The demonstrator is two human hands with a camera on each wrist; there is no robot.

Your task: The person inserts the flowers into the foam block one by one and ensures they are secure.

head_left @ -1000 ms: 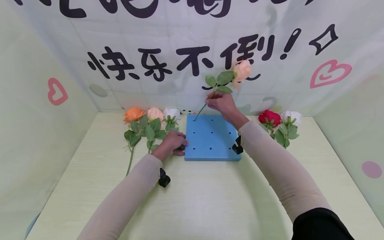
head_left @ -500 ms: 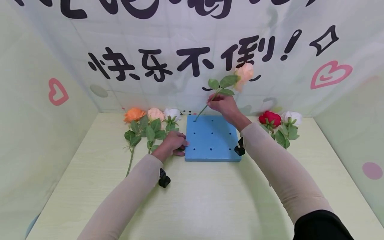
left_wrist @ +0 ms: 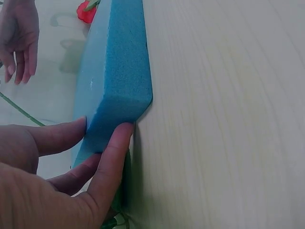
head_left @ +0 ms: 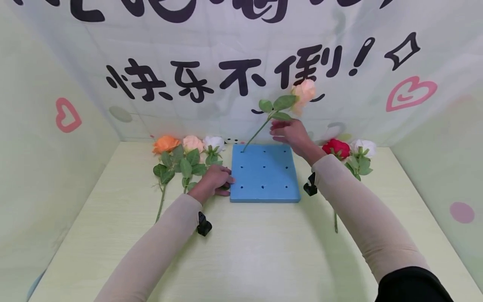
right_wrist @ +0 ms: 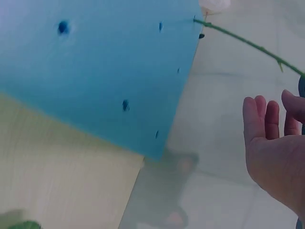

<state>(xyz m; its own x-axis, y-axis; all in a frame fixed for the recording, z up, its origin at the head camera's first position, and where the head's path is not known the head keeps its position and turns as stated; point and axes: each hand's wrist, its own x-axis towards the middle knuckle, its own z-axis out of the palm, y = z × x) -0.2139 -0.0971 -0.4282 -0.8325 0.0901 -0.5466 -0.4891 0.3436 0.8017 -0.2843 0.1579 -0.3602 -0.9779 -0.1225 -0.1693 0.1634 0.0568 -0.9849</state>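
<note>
A peach artificial rose [head_left: 303,94] leans to the right, its stem going into the back-left hole of the blue foam board [head_left: 253,178]. Just right of that stem, my right hand [head_left: 292,132] is apart from it with loosely bent fingers; the right wrist view shows the hand [right_wrist: 274,143] holding nothing. My left hand [head_left: 216,178] holds the board's left side. In the left wrist view one fingertip of this hand [left_wrist: 71,176] rests at the upper edge of the blue foam [left_wrist: 121,86] and another at its lower edge.
Left of the board lie an orange rose [head_left: 166,144], a peach rose [head_left: 192,143] and a white rose [head_left: 214,143]. To the right are a red rose [head_left: 336,148] and another white rose [head_left: 363,148], partly behind my right arm. A printed backdrop [head_left: 203,42] stands behind the table.
My right hand has let go of the peach rose's stem and moved a little to the right. The rose stays leaning in its hole; my left hand remains at the board.
</note>
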